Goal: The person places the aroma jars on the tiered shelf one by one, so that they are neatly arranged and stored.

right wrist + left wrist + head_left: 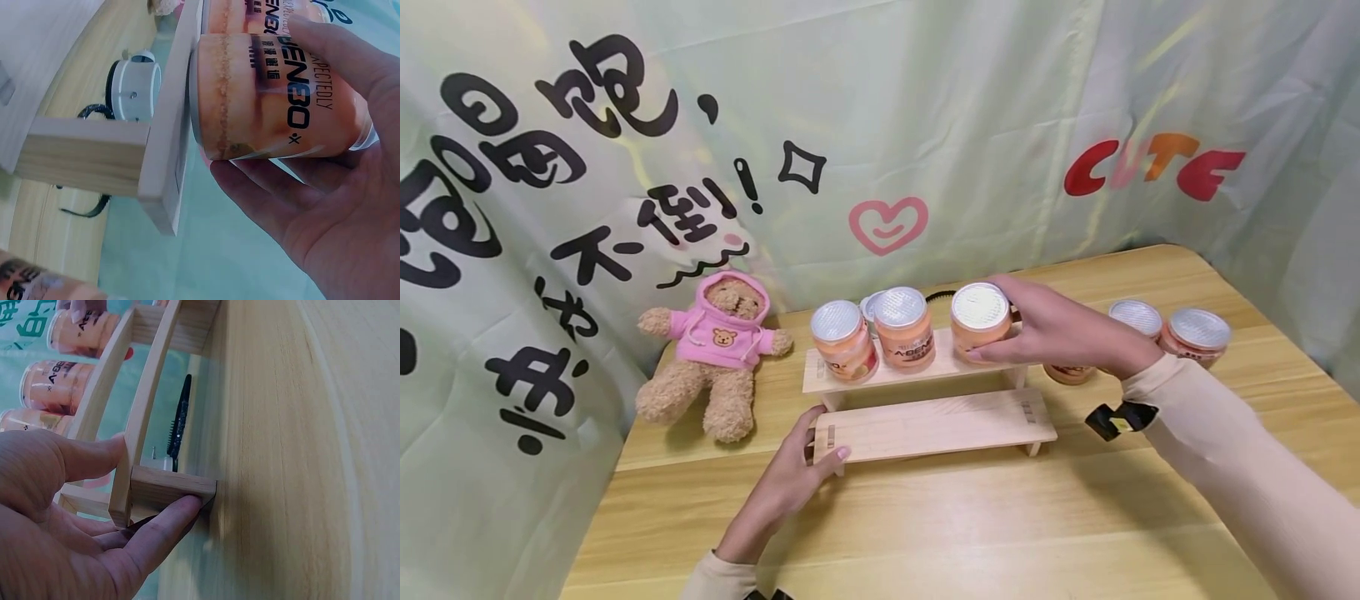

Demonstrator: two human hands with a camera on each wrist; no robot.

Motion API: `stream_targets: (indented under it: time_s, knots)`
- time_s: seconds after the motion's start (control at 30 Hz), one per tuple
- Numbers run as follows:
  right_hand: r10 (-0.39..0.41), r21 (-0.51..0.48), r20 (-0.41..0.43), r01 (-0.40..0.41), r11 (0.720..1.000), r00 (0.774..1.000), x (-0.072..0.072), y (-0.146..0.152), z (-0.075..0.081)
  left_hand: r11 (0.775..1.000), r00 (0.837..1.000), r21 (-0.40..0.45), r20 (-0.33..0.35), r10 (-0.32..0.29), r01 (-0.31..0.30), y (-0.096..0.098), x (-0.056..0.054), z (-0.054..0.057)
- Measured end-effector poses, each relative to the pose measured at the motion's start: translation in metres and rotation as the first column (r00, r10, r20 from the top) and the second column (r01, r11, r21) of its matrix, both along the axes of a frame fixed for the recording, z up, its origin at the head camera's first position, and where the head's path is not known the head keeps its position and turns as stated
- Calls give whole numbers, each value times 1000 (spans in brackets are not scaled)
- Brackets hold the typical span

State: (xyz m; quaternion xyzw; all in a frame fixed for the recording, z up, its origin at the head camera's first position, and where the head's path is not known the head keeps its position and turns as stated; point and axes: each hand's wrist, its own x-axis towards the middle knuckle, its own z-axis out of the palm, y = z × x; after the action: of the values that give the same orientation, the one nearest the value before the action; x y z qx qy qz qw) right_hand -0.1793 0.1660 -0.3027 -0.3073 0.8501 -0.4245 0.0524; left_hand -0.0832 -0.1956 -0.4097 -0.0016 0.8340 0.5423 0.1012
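Observation:
My right hand [1052,329] holds an orange can [981,321] with a silver lid around its side, thumb in front. The can's base is at the upper board of a two-tier wooden shelf [932,427], near its right end; the right wrist view shows the can [262,97] upright against that board. Two similar cans, one at the left end [844,346] and one beside it [904,333], stand on the same board. At the lower board's left end, my left hand [790,475] grips the shelf, its thumb on top and fingers around the leg [172,484].
Right of the shelf are more cans, among them a rear one [1135,317] and a rightmost one [1198,333]; my right forearm partly covers them. A teddy bear [722,350] in pink lies to the left. Behind the shelf is a white cylinder [134,90] with black cable.

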Motion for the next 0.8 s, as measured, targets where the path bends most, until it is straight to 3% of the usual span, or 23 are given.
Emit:
stream_targets:
  time_s: [0.17,0.47,0.67,0.8]
  knots:
    - [-5,-10,-1,5,1000,1000,-4,-7,-1,1000,1000,9,-3,-4,4,0,-1,0]
    - [-65,-9,70,66,998,995,-5,-8,-3,1000,1000,14,2,7,-7,0,0,0]
    - [-47,-44,85,50,998,995,-5,-5,-4,999,1000,32,9,4,-4,-2,0,-1]
    - [-48,-61,85,53,997,995,-1,3,-1,1000,999,-1,33,5,-5,-5,2,-1]
